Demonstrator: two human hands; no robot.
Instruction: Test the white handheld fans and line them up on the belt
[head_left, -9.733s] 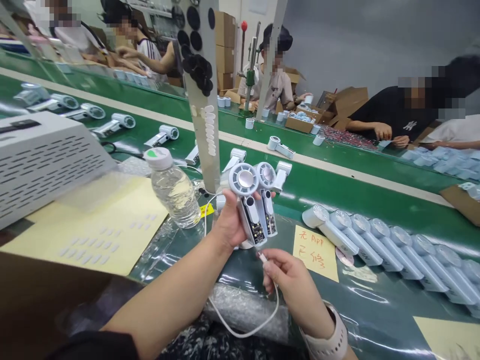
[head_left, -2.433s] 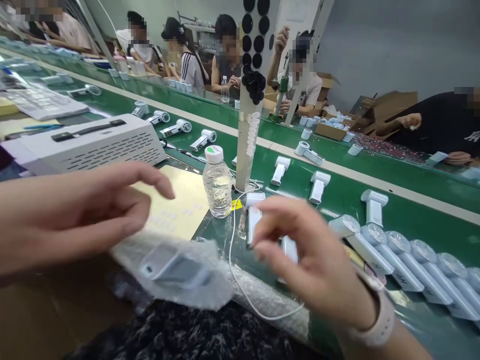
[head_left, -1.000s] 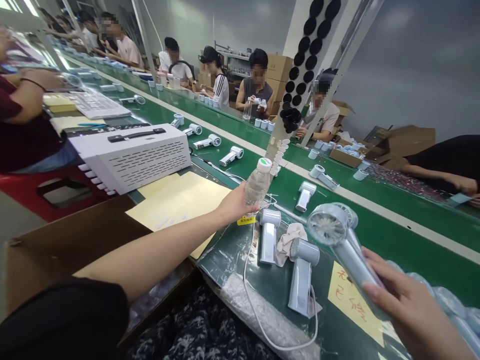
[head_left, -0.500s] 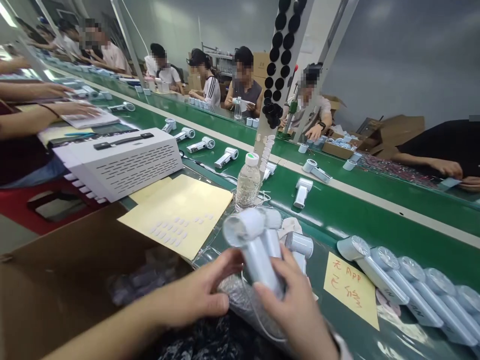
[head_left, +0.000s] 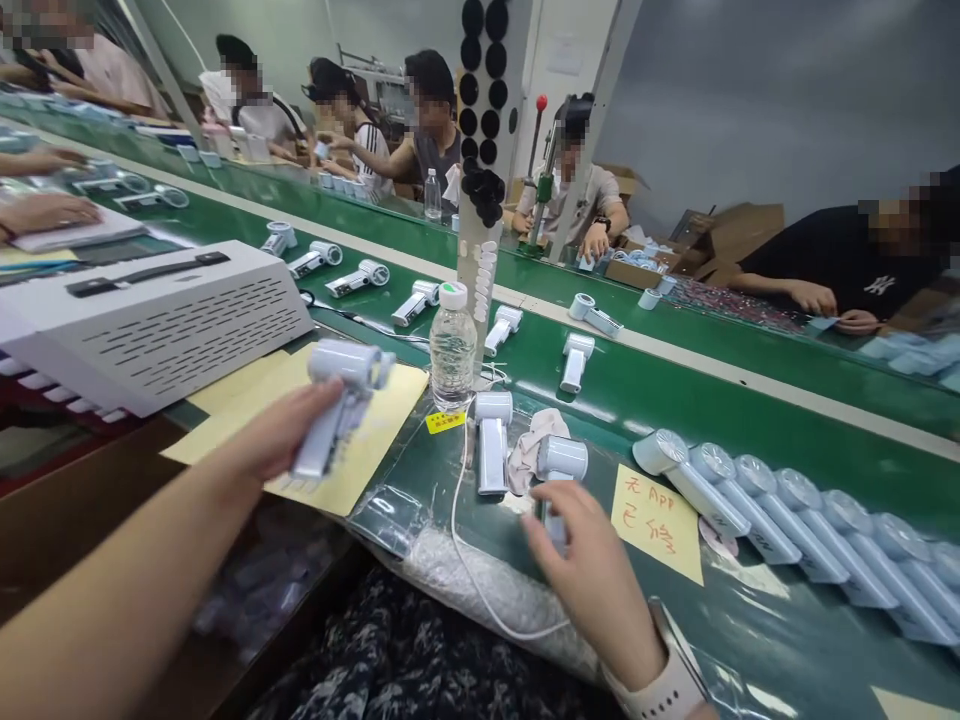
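A capped water bottle [head_left: 453, 347] stands beside a handheld fan [head_left: 493, 442].

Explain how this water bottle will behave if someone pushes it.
The water bottle stands tall on a narrow base, so it would probably tip. Its water reaches high, so it likely feels heavy for its size. Fallen, its round body could roll.
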